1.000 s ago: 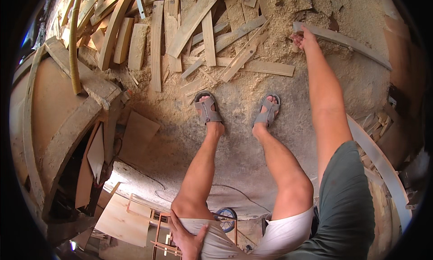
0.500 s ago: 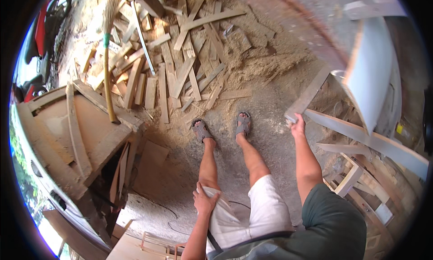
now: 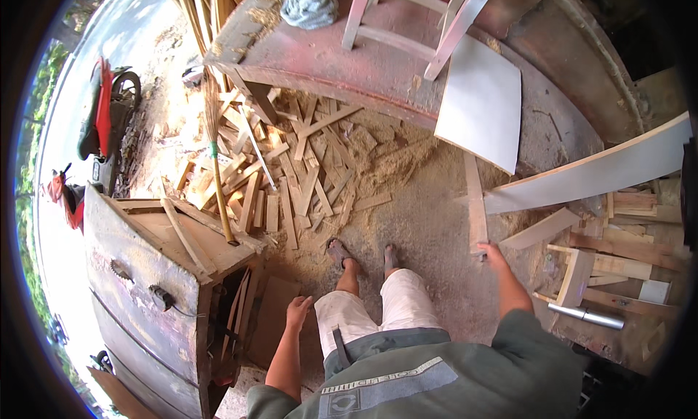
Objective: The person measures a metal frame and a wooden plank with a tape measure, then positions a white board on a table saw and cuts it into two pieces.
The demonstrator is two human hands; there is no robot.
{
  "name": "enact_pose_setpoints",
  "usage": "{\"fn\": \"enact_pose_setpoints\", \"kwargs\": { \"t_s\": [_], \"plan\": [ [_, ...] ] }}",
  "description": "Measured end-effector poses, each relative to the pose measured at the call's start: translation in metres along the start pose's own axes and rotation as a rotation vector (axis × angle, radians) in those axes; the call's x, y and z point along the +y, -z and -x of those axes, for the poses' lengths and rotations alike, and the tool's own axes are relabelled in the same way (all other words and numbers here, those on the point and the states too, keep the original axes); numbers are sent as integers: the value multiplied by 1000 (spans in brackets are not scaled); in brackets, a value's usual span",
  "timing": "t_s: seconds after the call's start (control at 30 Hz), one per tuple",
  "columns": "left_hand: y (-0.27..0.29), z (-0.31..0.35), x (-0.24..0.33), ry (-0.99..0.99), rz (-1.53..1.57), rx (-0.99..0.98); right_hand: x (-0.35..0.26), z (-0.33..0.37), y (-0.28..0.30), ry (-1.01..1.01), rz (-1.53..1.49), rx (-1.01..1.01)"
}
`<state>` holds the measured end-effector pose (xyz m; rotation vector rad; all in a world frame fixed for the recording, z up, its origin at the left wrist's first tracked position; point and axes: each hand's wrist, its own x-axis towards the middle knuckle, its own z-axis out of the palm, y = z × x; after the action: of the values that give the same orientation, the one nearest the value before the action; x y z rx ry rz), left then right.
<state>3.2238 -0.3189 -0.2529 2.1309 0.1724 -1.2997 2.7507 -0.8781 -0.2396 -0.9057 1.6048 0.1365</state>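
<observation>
Right hand [image 3: 494, 254] pinches long, flat, brown wooden board's [image 3: 475, 201] end, not released; left hand [image 3: 297, 313] empty, loosely spread; jumbled pale wooden offcuts [image 3: 309, 188] lie unheld.

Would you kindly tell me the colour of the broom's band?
The broom's band is green; the head view shows it best.

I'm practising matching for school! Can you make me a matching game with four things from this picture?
Things:
1. right hand
2. broom
3. cloth
4. shorts

Clues:
A. whitish
B. bunched up on the reddish table
C. gripping one end of a wooden board
D. bristles up, with a green band

Right pairs: 1-C, 2-D, 3-B, 4-A
</observation>
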Motion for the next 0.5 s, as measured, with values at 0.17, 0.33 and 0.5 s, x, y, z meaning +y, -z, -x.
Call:
{"fn": "enact_pose_setpoints", "kwargs": {
  "t_s": [0.17, 0.33, 0.5],
  "plan": [
    [30, 45, 18, 57, 223, -8, -10, 83, -83, -1, -853, -274],
    [-8, 76, 35, -66, 283, -19, 6, 186, -88, 41, -547, -354],
    [-115, 129, 98, -121, 438, -411, 79, 265, -29, 71, -497, -582]
  ]
}}
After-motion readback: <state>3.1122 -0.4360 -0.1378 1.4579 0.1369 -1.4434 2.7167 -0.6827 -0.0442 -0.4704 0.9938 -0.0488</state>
